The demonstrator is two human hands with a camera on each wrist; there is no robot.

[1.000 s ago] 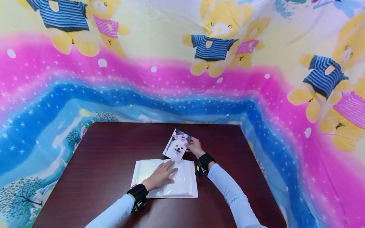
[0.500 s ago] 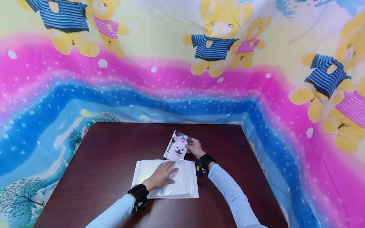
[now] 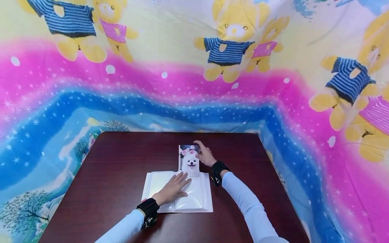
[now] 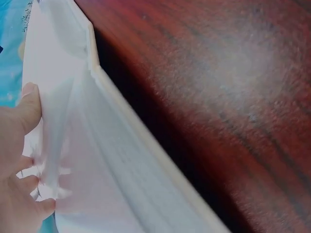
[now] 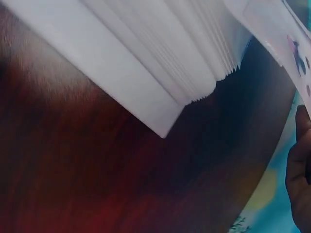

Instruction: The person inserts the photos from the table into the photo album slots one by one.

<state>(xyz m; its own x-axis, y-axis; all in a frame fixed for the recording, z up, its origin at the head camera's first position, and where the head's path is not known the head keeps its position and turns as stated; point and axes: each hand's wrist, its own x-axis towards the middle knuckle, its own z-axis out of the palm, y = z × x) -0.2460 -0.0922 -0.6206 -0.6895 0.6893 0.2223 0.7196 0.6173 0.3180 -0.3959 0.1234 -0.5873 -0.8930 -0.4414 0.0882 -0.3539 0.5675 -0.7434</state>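
A photo of a white dog wearing pink flowers stands upright at the far edge of an open photo album. Its lower end overlaps the clear sleeve of the right-hand page. My right hand holds the photo by its upper right side, thumb at the edge and forefinger stretched toward the top corner. In the right wrist view the thumb meets the photo's edge, the other fingers partly cut off. My left hand lies spread across the album's middle, its fingertips near the photo's lower end.
The album lies on a dark red-brown wooden table. A patterned cloth with bears hangs around the table's back and sides. In the right wrist view, the album's stacked pages show at its corner.
The photo has turned from tilted to straight and moved down toward the album. My right hand's forefinger has lifted and stretched toward the top corner. The left hand stays nearly in place.
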